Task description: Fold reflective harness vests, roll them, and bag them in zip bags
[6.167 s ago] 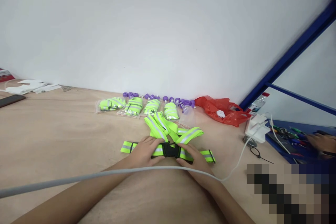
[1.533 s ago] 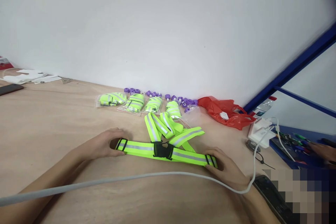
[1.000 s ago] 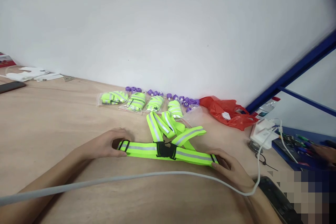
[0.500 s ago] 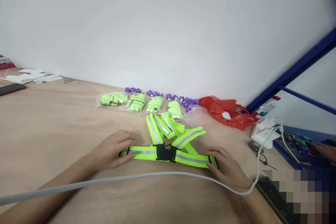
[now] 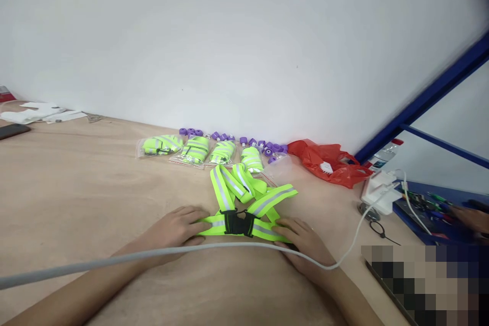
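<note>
A neon yellow-green reflective vest of elastic straps [image 5: 265,230] with silver stripes lies in front of me. Its black buckle [image 5: 239,223] sits mid-belt, and the shoulder straps are bunched behind it. My left hand [image 5: 178,227] is closed over the left part of the belt, fingers on top and thumb at the near edge. On the other side my right hand [image 5: 303,242] grips the right part the same way. Both belt ends are hidden beneath my hands. A white cable [image 5: 171,251] crosses the view in front of my forearms.
Several bagged yellow-green vests [image 5: 195,150] line the wall, with small purple parts [image 5: 268,152] behind them. To the right are a red plastic bag [image 5: 328,160], a white charger [image 5: 380,191], a bottle [image 5: 387,153] and another person's hand [image 5: 471,219]. White papers [image 5: 38,112] and a phone [image 5: 13,131] lie left.
Both hands have moved inward along the belt toward the buckle, now covering the belt's ends with their black sliders. The vest stays in place; the view has shifted slightly.
</note>
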Available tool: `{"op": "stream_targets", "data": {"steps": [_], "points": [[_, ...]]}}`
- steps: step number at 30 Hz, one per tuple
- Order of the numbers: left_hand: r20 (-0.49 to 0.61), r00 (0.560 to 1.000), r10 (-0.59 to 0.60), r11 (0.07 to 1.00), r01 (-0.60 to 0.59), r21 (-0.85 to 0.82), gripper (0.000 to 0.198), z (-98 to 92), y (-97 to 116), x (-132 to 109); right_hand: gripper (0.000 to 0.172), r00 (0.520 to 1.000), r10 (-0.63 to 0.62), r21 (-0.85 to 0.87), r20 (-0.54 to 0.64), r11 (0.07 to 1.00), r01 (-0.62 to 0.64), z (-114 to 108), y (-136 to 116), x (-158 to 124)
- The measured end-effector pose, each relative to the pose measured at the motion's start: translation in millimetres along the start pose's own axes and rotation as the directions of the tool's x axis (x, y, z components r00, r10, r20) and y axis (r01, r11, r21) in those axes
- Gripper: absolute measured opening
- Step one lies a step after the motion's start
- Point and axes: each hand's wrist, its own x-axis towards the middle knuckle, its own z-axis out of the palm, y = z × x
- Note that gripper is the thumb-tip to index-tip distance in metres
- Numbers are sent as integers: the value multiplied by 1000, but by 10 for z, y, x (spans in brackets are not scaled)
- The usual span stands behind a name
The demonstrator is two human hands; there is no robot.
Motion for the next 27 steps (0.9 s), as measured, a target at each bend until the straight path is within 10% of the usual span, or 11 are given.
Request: {"op": "stream_targets", "data": {"steps": [27], "points": [[56, 998, -10, 999, 13, -49, 29, -234, 169, 57, 21, 999, 42, 75, 30, 996, -44, -50, -55, 28]]}}
